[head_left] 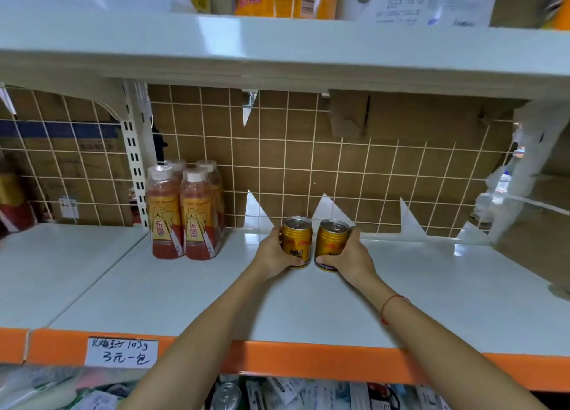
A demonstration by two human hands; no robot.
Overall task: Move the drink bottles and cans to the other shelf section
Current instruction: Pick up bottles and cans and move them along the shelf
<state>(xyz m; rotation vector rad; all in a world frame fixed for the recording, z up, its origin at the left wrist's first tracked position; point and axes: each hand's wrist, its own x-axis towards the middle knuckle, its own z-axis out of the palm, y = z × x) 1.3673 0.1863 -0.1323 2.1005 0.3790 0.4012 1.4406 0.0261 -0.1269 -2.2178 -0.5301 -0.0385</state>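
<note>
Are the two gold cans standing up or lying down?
Standing up. Both gold cans sit on their bases on the white shelf, tops facing up, one gripped by each hand.

gold metal drink cans (296,241): 2, side by side on the white shelf | clear plastic bottles of red drink with white caps and orange labels (165,214): 4, grouped two by two | bare hands: 2 | handwritten white paper price tag (121,351): 1
</note>
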